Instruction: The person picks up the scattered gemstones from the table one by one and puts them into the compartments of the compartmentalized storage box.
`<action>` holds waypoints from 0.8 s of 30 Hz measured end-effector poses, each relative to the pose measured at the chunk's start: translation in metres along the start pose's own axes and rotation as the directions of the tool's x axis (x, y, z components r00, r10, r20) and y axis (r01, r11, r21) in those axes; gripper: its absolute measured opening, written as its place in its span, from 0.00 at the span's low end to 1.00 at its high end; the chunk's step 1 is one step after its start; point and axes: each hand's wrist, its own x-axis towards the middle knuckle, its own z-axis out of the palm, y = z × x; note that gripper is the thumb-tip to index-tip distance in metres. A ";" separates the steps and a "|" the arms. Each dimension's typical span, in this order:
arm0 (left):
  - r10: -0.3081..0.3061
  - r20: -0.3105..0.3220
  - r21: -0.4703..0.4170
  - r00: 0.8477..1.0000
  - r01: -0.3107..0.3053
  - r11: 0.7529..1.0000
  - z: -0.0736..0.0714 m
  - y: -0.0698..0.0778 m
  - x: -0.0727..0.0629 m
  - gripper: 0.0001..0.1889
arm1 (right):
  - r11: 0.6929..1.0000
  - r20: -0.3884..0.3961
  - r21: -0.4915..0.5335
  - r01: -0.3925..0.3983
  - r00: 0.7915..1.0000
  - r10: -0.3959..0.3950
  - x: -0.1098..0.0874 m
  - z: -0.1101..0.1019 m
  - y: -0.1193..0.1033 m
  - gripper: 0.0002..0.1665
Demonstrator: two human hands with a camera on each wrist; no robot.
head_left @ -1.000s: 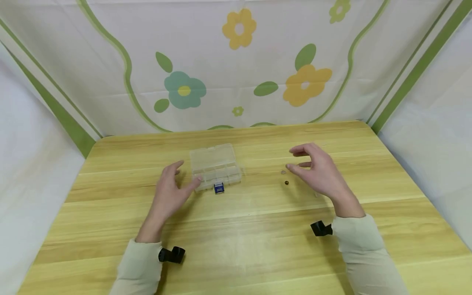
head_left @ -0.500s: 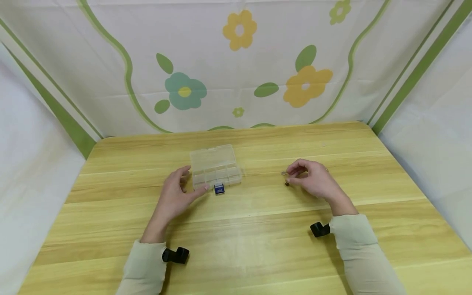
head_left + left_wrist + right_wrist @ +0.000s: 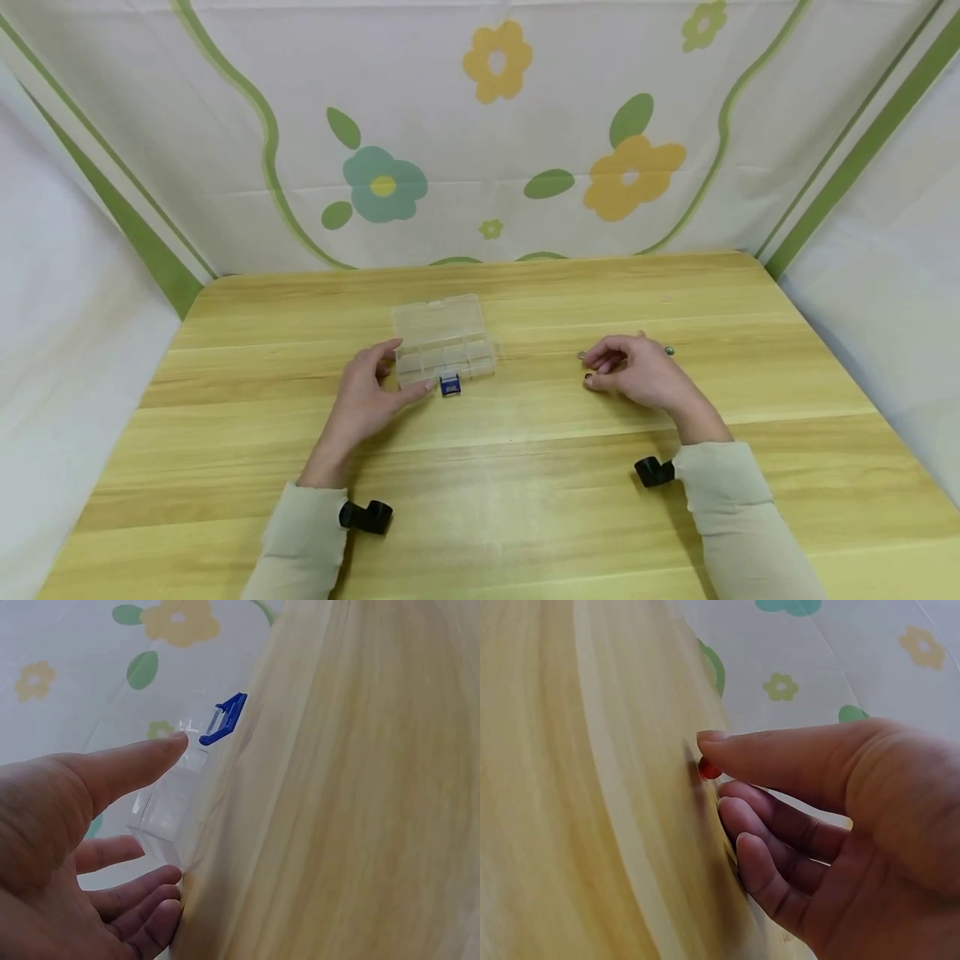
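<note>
In the head view, a clear plastic compartment box stands with its lid raised and a blue latch at its front. My left hand is at the box's left end, thumb along the front, fingers loosely bent by the side. Whether it touches the box I cannot tell. My right hand is low over the table, its thumb and a fingertip around a small round bead. In the right wrist view the bead looks red, pinched at the thumb tip and partly hidden.
A small pale disc lies just left of the right fingers. Beyond that hand are a dark greenish bead and a tiny clear piece. Everything stands on a wooden table, with a flowered cloth behind.
My right hand has come down, and its thumb and fingers have closed in on the bead. My left hand has moved right, closer along the box's front. The view has shifted slightly.
</note>
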 end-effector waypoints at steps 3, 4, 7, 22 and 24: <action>-0.022 0.007 0.010 1.000 0.022 1.000 0.000 0.002 0.000 0.46 | 1.000 -0.006 -0.007 0.010 1.000 -0.010 -0.001 0.001 0.000 0.13; -0.030 0.009 0.015 1.000 0.030 0.999 0.000 0.003 0.000 0.46 | 1.000 -0.009 -0.011 0.015 1.000 -0.015 -0.001 0.001 0.000 0.13; -0.047 0.018 0.042 0.999 0.046 0.998 -0.002 0.007 0.001 0.47 | 1.000 -0.017 -0.019 0.017 1.000 -0.018 -0.001 0.002 0.000 0.12; -0.106 0.014 0.076 0.994 0.104 0.992 -0.002 0.015 0.006 0.44 | 0.998 -0.033 -0.057 0.014 0.999 -0.016 -0.001 0.005 -0.001 0.08; -0.097 0.009 0.064 0.995 0.096 0.993 -0.001 0.014 0.007 0.43 | 0.998 -0.035 -0.062 0.016 0.999 -0.018 -0.002 0.004 -0.002 0.08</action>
